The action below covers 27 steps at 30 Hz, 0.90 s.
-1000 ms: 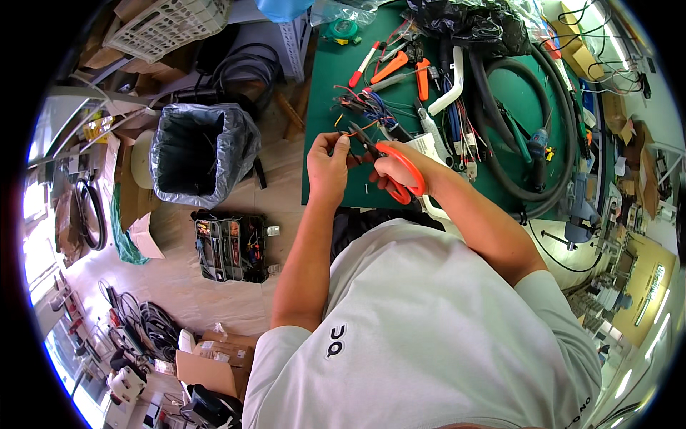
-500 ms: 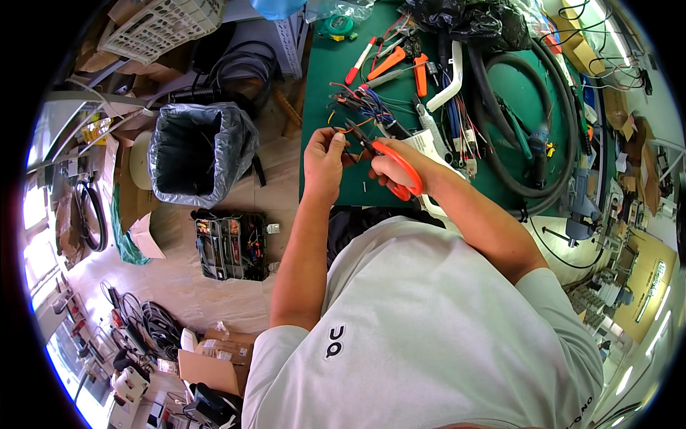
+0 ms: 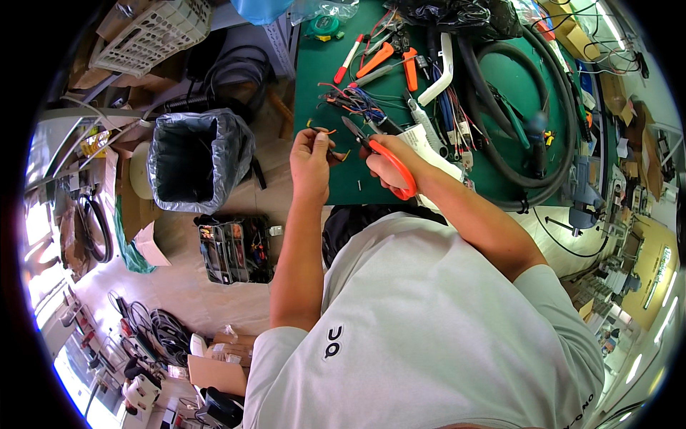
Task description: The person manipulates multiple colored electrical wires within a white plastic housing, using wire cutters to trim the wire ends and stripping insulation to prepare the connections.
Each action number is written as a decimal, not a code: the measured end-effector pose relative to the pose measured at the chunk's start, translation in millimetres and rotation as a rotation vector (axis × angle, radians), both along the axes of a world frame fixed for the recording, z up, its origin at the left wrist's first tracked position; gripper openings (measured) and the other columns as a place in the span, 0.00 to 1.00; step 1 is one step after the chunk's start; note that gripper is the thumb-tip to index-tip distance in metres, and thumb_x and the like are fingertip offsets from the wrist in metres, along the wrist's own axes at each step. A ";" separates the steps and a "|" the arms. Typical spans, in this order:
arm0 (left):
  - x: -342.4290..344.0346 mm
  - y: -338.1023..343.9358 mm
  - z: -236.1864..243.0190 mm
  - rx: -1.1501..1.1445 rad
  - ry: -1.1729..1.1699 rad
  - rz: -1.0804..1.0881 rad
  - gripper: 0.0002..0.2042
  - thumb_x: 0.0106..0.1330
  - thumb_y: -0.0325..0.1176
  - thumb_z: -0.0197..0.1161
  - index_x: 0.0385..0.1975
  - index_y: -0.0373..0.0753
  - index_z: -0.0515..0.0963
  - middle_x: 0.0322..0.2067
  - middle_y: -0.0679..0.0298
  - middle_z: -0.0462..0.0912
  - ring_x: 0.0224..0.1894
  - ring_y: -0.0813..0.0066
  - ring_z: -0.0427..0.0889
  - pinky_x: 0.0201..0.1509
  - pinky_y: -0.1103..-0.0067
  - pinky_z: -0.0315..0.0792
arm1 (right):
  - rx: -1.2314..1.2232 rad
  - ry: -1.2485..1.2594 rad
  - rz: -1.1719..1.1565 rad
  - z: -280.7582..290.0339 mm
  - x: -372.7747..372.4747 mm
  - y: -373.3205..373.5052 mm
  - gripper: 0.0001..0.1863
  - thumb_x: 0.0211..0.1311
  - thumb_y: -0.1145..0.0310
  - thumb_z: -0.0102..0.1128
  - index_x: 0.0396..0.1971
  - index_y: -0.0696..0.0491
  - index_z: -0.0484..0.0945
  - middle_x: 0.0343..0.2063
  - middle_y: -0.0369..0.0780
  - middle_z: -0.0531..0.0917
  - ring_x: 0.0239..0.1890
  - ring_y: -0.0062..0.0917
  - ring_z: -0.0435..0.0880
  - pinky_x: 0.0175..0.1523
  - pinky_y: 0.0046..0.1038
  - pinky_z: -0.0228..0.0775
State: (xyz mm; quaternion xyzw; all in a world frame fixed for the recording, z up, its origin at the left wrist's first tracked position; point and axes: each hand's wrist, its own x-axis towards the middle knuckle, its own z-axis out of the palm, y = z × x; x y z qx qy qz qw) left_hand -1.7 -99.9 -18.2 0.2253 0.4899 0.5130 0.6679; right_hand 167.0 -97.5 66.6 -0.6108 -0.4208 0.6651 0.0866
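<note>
My left hand (image 3: 312, 159) pinches a few thin wires (image 3: 330, 132) between thumb and fingers at the left edge of the green table. An orange end and yellow ends of the wires stick out past the fingertips. To its right, my right hand (image 3: 388, 163) grips orange-handled scissors (image 3: 401, 175), their blades pointing up and left. A gap separates the blade tips from the wires in my left hand. Just beyond the blades lies a tangled bundle of coloured wires (image 3: 361, 106) on the table.
On the green table (image 3: 343, 189) lie orange-handled pliers (image 3: 409, 70), a red-and-white tool (image 3: 348, 58), a white bent strip (image 3: 439, 75) and thick black cable (image 3: 572, 136). A lined trash bin (image 3: 161, 193) and an open tool bag (image 3: 232, 250) stand on the floor at left.
My left hand has moved left with its wires, away from the scissors and the wire bundle. The scissors' blades now stand apart from the held wires, which they were beside.
</note>
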 end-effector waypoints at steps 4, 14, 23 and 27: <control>-10.1 -1.9 1.2 -0.072 -0.113 0.088 0.03 0.71 0.31 0.52 0.39 0.40 0.70 0.29 0.67 0.73 0.27 0.78 0.75 0.37 0.76 0.78 | 0.042 0.029 -0.032 13.5 9.4 -5.4 0.16 0.58 0.75 0.43 0.47 0.57 0.69 0.28 0.39 0.76 0.24 0.21 0.76 0.27 0.24 0.69; 2.1 -12.3 -0.3 0.008 0.218 -0.213 0.16 0.63 0.32 0.65 0.47 0.33 0.72 0.22 0.74 0.66 0.24 0.84 0.71 0.35 0.83 0.73 | -0.103 0.031 -0.099 15.9 41.6 -33.9 0.19 0.57 0.75 0.41 0.49 0.60 0.67 0.32 0.43 0.77 0.30 0.25 0.80 0.34 0.25 0.73; -7.8 -5.2 1.6 0.022 0.680 -0.488 0.11 0.58 0.33 0.67 0.37 0.33 0.79 0.23 0.71 0.74 0.23 0.84 0.69 0.27 0.85 0.64 | -0.049 0.022 -0.118 14.2 43.1 -40.6 0.19 0.57 0.75 0.41 0.49 0.60 0.68 0.31 0.43 0.77 0.29 0.24 0.80 0.32 0.24 0.73; -8.1 -9.7 14.0 -0.045 0.355 -0.299 0.10 0.62 0.31 0.63 0.38 0.33 0.78 0.25 0.68 0.78 0.26 0.82 0.73 0.31 0.84 0.70 | -0.030 0.021 -0.128 13.8 46.6 -43.5 0.19 0.56 0.76 0.41 0.49 0.60 0.68 0.31 0.43 0.78 0.28 0.24 0.80 0.32 0.24 0.73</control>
